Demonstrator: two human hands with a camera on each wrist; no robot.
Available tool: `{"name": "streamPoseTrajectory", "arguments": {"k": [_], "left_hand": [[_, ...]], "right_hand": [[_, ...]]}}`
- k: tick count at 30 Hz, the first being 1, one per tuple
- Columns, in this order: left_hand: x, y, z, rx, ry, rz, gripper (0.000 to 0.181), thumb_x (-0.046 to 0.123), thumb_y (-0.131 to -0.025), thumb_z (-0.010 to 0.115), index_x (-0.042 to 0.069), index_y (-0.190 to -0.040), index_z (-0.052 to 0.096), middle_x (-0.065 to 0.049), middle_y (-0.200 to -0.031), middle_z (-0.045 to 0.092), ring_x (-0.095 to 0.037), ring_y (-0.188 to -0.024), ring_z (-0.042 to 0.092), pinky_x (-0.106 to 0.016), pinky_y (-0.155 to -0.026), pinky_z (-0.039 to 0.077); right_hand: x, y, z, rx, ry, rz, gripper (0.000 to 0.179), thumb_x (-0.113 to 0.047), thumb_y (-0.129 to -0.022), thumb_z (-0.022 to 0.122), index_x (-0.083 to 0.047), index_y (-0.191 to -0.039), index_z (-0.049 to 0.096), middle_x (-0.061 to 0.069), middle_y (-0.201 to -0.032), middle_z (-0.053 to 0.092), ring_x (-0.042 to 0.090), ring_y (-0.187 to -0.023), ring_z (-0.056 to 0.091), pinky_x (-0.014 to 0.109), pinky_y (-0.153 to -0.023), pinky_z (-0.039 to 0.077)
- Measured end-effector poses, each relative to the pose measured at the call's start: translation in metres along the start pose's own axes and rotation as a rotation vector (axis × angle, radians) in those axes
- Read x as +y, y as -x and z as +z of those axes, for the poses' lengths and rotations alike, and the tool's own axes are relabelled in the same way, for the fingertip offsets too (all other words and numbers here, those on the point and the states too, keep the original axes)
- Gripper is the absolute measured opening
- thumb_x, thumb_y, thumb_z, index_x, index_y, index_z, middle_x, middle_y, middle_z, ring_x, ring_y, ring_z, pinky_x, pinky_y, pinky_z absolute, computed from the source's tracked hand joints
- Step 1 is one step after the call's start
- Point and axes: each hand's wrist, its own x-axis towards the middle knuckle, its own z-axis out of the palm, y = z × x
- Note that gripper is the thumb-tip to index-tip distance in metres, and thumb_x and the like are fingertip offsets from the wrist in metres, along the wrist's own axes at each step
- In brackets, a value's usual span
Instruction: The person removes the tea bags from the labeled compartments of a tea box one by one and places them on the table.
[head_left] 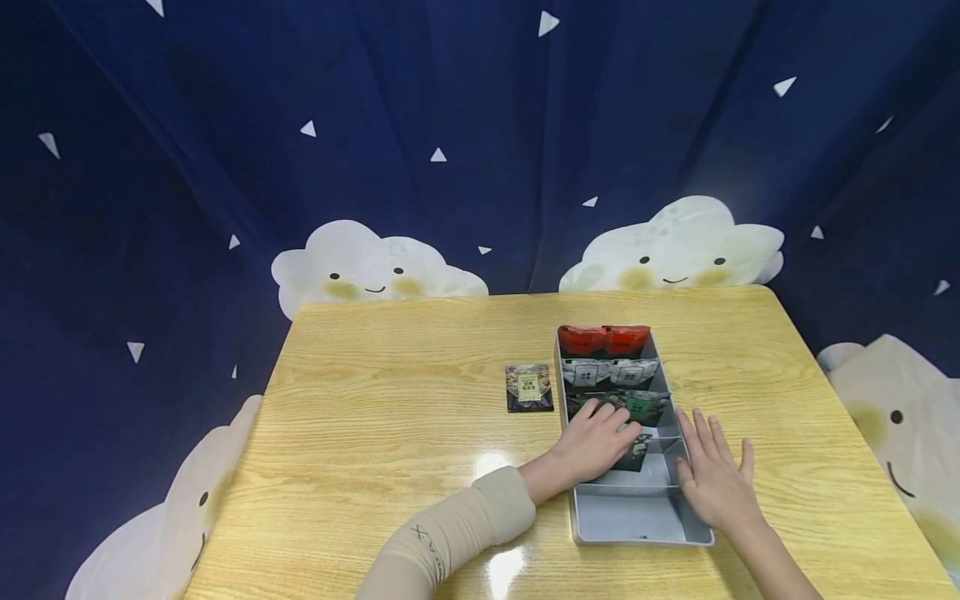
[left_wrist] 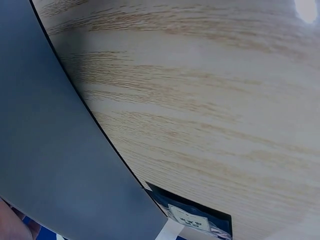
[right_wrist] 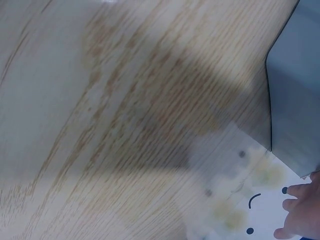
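Note:
My left hand (head_left: 596, 442) reaches over the grey divided box (head_left: 630, 517), its fingers bent down into the fourth compartment from the back. It grips a dark packet (head_left: 638, 455) there, partly covered by the hand; the thumb is hidden. On the box's right side, my right hand (head_left: 716, 485) rests with straight, spread fingers against the outer wall. Red packets (head_left: 604, 341), silver-and-black packets (head_left: 611, 373) and dark green packets (head_left: 641, 407) stand in the three back compartments. The left wrist view shows the box's outer wall (left_wrist: 65, 135) and a bit of the hand.
A black packet with a pale label (head_left: 528, 388) lies on the wooden table (head_left: 375, 400), just left of the box. The front compartment shows a bare floor. Behind the table hangs a dark blue curtain (head_left: 450, 100) with smiling clouds and white triangles.

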Motion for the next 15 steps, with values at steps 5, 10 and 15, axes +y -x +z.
{"name": "streamPoseTrajectory", "arguments": {"k": [5,10,15], "left_hand": [[-0.0001,0.0004,-0.0007,-0.001,0.008,0.016,0.019,0.035,-0.096,0.041,0.031,-0.111,0.054,0.011,-0.103,0.052,-0.008,-0.095,0.047,-0.029,-0.086,0.037],[-0.0002,0.0007,-0.0032,-0.027,0.042,0.009,0.02,0.033,-0.097,0.04,0.031,-0.111,0.054,0.011,-0.103,0.051,-0.008,-0.095,0.047,-0.029,-0.088,0.036],[-0.0021,-0.0006,-0.01,-0.035,0.09,-0.01,0.021,0.032,-0.098,0.037,0.03,-0.109,0.055,0.011,-0.101,0.051,-0.008,-0.094,0.047,-0.028,-0.089,0.036]], "right_hand": [[-0.0003,-0.0002,0.0001,0.008,-0.002,-0.003,0.066,-0.017,-0.091,0.04,-0.017,-0.148,0.007,0.021,-0.148,0.016,0.041,-0.135,0.012,0.062,-0.099,-0.013],[0.0001,-0.0003,0.0008,0.007,-0.002,-0.002,0.066,-0.017,-0.091,0.041,-0.017,-0.148,0.007,0.021,-0.147,0.018,0.04,-0.136,0.01,0.062,-0.099,-0.013],[0.0005,-0.0005,0.0011,-0.003,0.004,0.004,0.067,-0.018,-0.091,0.04,-0.017,-0.148,0.005,0.022,-0.148,0.017,0.039,-0.136,0.009,0.061,-0.099,-0.014]]}}
